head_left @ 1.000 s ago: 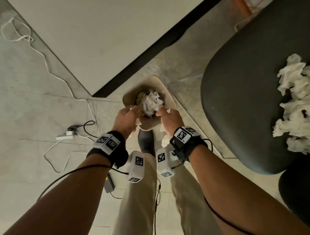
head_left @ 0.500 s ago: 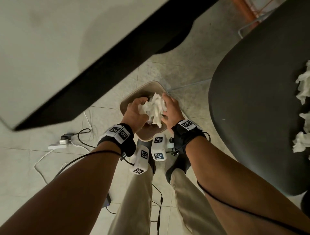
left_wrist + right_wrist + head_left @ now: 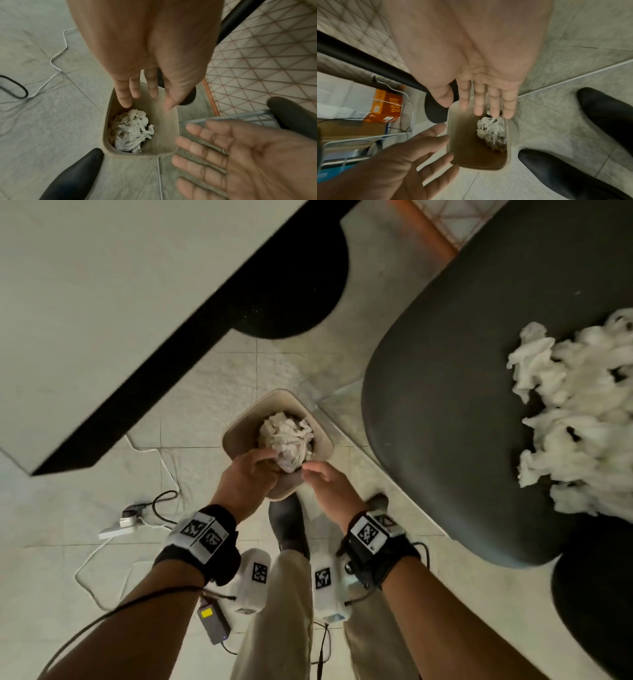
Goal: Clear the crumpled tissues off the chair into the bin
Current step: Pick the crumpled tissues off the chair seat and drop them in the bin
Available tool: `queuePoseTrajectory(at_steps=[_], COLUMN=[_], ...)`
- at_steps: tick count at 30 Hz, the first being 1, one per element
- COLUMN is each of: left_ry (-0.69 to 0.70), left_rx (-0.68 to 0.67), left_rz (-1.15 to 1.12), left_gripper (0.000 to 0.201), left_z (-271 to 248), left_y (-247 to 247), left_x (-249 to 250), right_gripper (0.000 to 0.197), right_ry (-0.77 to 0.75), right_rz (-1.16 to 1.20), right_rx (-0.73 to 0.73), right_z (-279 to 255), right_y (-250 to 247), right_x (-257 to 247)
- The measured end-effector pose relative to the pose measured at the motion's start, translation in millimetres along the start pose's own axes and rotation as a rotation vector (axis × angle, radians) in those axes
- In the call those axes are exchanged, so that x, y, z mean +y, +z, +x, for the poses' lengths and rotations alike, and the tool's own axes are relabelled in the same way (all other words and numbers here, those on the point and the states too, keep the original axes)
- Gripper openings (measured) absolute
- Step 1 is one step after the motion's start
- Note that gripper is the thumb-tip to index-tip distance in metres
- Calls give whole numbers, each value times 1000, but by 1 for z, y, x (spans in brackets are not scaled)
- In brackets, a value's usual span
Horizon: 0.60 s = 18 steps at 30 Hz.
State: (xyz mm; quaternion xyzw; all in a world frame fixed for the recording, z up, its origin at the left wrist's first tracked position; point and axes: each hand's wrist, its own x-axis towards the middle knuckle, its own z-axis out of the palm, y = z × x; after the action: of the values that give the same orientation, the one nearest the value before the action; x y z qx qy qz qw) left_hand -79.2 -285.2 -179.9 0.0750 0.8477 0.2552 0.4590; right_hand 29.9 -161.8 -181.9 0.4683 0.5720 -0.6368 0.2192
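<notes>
A beige bin (image 3: 239, 430) stands on the floor between my feet and the dark chair (image 3: 445, 405). A clump of white crumpled tissues (image 3: 286, 440) lies inside the bin (image 3: 164, 129), also seen as tissues (image 3: 131, 129) and tissues (image 3: 492, 129) in the bin (image 3: 458, 135). My left hand (image 3: 248, 479) hovers over the bin's near rim with straight fingers (image 3: 126, 97), holding nothing. My right hand (image 3: 323, 486) hangs beside it, its fingers (image 3: 478, 106) spread and bare. A pile of tissues (image 3: 579, 422) lies on the chair seat at the right.
A white table (image 3: 102, 302) with a dark edge overhangs the upper left; its round black base (image 3: 301, 289) sits beyond the bin. Cables and a power strip (image 3: 118, 530) lie on the floor at left. My black shoes (image 3: 565, 173) flank the bin. An orange box (image 3: 387, 106) stands nearby.
Both hands held a clump of tissues over the bin earlier; they have opened and the clump now lies inside. The hands have drawn back a little toward me.
</notes>
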Motion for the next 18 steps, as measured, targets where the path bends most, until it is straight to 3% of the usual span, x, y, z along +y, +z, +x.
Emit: queuePoseTrajectory(at_steps=[3, 8, 18], left_ry=[48, 157, 442], left_rx=[-27, -135, -306], left_rz=[27, 126, 351], left_gripper=[32, 22, 24], left_z=[-38, -96, -132], left_y=[-2, 8, 63], left_x=[-2, 27, 173], right_gripper=[35, 20, 16], right_ry=[22, -3, -86], right_rz=[35, 83, 282], right_rx=[-31, 79, 445], right_z=[-48, -125, -207], right_y=[-11, -52, -159], right_x=[10, 21, 26])
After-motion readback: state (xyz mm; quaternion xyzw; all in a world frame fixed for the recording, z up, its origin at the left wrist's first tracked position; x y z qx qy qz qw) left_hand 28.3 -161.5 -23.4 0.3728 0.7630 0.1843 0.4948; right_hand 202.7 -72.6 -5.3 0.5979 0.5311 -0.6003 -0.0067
